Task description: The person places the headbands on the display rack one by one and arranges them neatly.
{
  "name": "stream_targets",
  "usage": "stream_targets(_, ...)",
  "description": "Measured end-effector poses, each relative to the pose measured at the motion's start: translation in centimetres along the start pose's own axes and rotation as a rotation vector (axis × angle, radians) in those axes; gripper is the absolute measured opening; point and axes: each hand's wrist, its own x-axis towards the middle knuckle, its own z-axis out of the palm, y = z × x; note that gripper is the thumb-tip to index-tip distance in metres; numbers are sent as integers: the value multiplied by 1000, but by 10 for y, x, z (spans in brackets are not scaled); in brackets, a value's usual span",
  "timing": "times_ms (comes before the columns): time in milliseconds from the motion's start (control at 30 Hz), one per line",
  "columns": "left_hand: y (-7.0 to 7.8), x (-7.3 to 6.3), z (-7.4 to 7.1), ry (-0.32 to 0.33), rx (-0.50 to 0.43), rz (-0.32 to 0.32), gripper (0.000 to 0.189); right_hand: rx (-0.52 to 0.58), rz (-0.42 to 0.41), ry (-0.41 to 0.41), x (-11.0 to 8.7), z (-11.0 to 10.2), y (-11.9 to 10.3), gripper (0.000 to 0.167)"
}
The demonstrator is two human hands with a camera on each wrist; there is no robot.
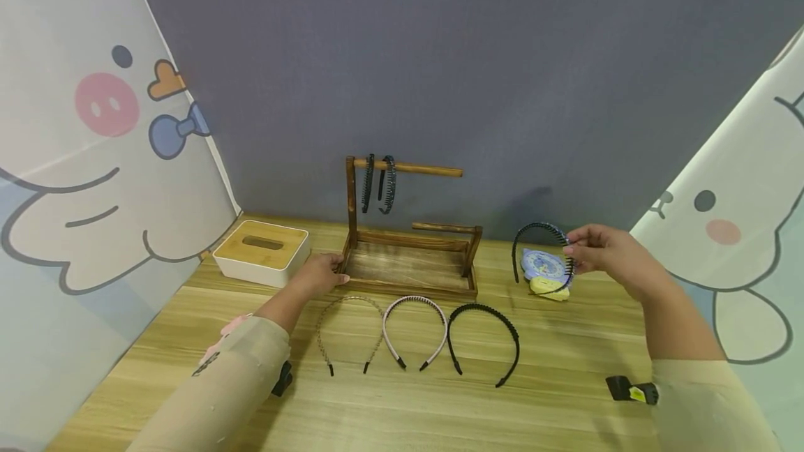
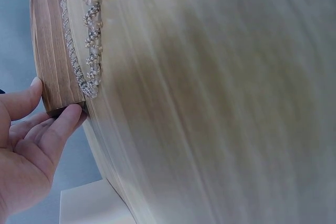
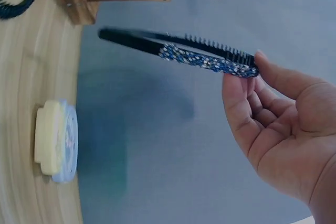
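Note:
In the head view my right hand [image 1: 606, 253] pinches a dark toothed headband [image 1: 545, 227] between thumb and fingers, raised over the table. Blue and white beads cover part of this headband [image 3: 207, 62] in the right wrist view. My left hand [image 1: 322, 275] grips the left front corner of a wooden stand [image 1: 408, 289], thumb on one side of the base and fingers at its end. Two dark headbands [image 1: 390, 183] hang from the stand's tall upper bar; the lower bar carries none. In front lie a beaded headband [image 1: 322, 319], a pale pink headband [image 1: 388, 337] and a black headband [image 1: 511, 330].
A white tissue box [image 1: 257, 272] with a wooden lid stands left of the stand. Behind the held headband sits a lavender and yellow clock-like object [image 1: 545, 265]. A grey partition [image 1: 502, 75] closes off the table's back, with cartoon-printed panels [image 1: 188, 215] at both sides.

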Motion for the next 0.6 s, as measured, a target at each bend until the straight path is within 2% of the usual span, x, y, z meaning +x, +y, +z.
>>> stream_targets(200,0,0,0,-1,3,0,60,58,-47,87,11,1,-9,48)
stream_targets(600,-3,2,0,-3,-3,6,60,159,-91,201,52,17,-24,36)
